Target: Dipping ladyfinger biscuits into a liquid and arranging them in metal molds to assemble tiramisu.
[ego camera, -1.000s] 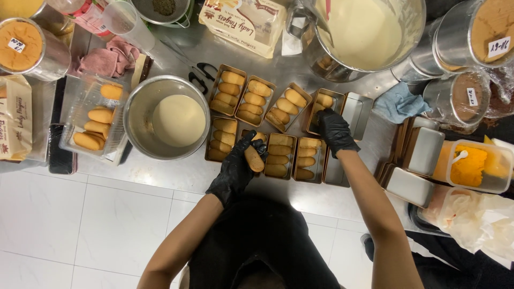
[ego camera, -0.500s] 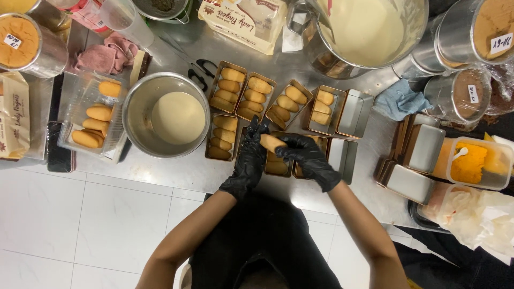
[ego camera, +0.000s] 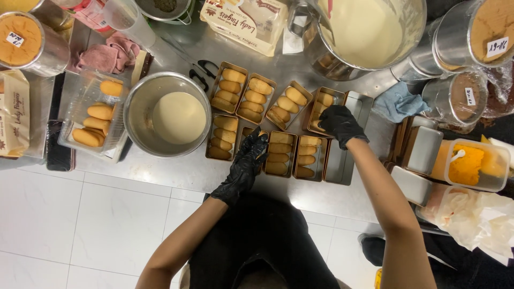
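Eight small rectangular foil trays (ego camera: 279, 153) sit in two rows on the steel counter (ego camera: 176, 172), at 12 o'clock from the person; seven visibly hold ladyfinger biscuits (ego camera: 255, 98), the eighth is covered by a hand. The left hand (ego camera: 249, 158) — black-gloved, fingers curled — rests over the second tray of the near row; whether its grip holds a biscuit cannot be told. The right hand (ego camera: 339, 123), fingers bent down, touches the far row's rightmost tray (ego camera: 324, 108). At 9 o'clock stands one steel bowl of cream liquid (ego camera: 167, 114); beyond it, a clear plastic box (ego camera: 94, 121) with five biscuits.
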